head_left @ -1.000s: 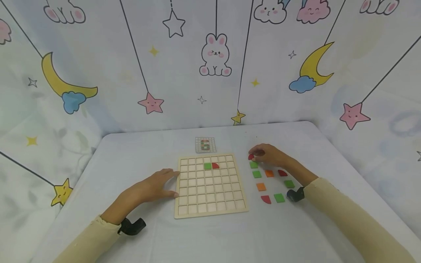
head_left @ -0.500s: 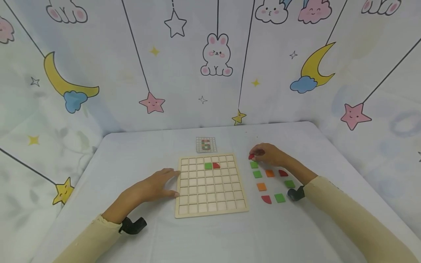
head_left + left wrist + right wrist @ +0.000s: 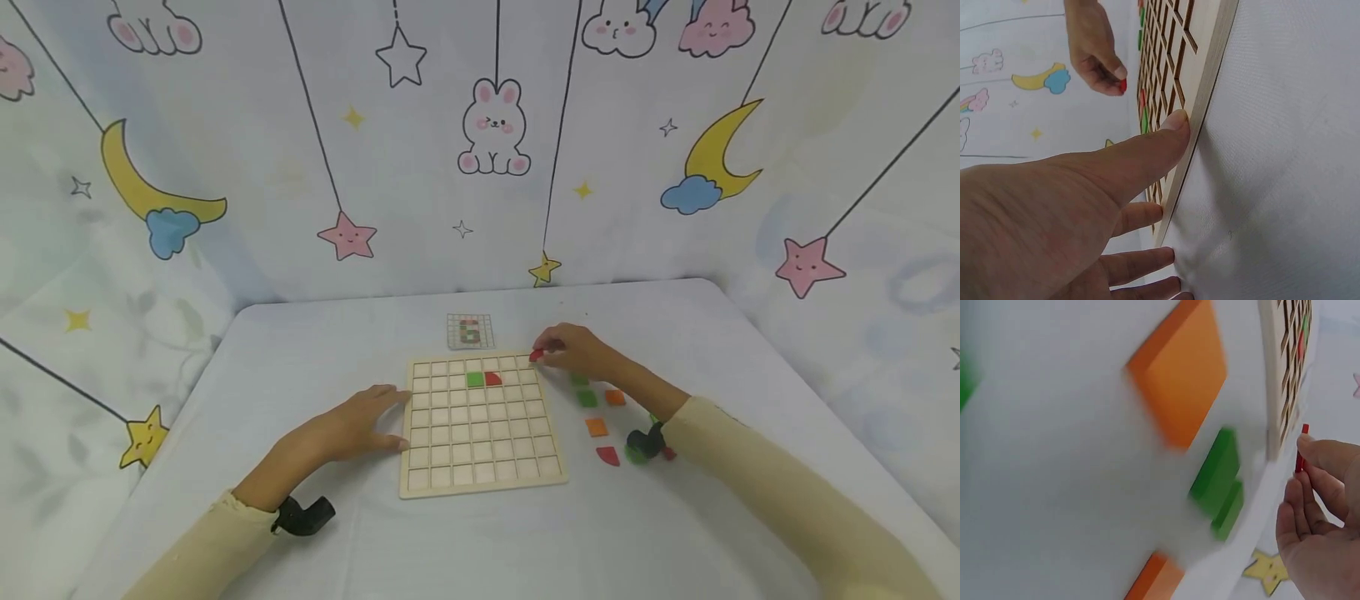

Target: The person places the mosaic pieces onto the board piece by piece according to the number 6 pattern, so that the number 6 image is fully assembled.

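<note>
A wooden grid board (image 3: 480,490) lies on the white table, with a green square tile (image 3: 475,380) and a red quarter-circle tile (image 3: 492,379) side by side in its second row. My left hand (image 3: 360,423) rests at the board's left edge, thumb and fingertips touching the rim; the left wrist view shows the thumb (image 3: 1175,120) on that edge. My right hand (image 3: 576,350) pinches another red tile (image 3: 536,355) between thumb and fingers, over the board's top right corner. In the right wrist view, this red tile (image 3: 1302,450) appears edge-on.
A small pattern card (image 3: 470,332) lies behind the board. Right of the board are loose tiles: orange squares (image 3: 596,427), green squares (image 3: 587,399) and a red quarter-circle (image 3: 607,456). My right forearm and its black wrist camera (image 3: 645,443) partly cover others.
My right hand has moved left with the red tile, from above the loose tiles to the board's top right corner. My left hand stays at the board's edge.
</note>
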### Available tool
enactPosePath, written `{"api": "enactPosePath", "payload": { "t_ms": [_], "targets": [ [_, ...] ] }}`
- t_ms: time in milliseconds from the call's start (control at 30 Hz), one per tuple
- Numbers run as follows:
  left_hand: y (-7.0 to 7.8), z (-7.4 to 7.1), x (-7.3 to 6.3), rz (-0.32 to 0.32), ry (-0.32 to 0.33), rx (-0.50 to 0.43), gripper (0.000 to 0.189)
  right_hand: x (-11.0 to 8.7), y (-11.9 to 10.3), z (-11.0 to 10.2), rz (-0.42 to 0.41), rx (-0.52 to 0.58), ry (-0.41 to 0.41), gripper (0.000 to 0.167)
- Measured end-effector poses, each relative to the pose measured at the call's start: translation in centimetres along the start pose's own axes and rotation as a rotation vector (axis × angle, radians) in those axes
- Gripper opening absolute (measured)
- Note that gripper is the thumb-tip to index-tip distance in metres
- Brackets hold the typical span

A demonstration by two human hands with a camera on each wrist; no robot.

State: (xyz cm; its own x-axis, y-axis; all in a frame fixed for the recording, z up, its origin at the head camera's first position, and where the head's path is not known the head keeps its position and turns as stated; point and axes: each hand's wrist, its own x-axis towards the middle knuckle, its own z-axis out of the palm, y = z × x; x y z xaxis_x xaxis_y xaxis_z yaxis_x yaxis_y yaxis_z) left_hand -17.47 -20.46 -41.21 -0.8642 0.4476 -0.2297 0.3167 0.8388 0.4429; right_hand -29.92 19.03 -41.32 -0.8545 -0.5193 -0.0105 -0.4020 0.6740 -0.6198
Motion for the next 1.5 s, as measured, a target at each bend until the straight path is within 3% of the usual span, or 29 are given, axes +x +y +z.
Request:
{"api": "enactPosePath", "payload": {
  "t_ms": [300, 633, 967, 1500],
  "targets": [
    [0.2, -0.1, -0.1, -0.006, 0.002, 0.011, 0.079, 2.6, -4.1, 3.4, -0.043, -0.004, 0.008, 0.025],
    [0.1, -0.1, 0.0, -0.004, -0.005, -0.001, 0.081, 3.5, -8.6, 6.5, -0.116, 0.064, -0.024, 0.018],
    [-0.2, -0.1, 0.2, 0.004, 0.003, -0.004, 0.081, 4.2, -9.9, 8.2, -0.165, -0.067, -0.07, 0.012],
    [-0.2, 0.0, 0.0, 0.006, 0.01, 0.0, 0.079, 4.1, -9.6, 8.2, -0.225, -0.199, -0.075, 0.019]
  ]
}}
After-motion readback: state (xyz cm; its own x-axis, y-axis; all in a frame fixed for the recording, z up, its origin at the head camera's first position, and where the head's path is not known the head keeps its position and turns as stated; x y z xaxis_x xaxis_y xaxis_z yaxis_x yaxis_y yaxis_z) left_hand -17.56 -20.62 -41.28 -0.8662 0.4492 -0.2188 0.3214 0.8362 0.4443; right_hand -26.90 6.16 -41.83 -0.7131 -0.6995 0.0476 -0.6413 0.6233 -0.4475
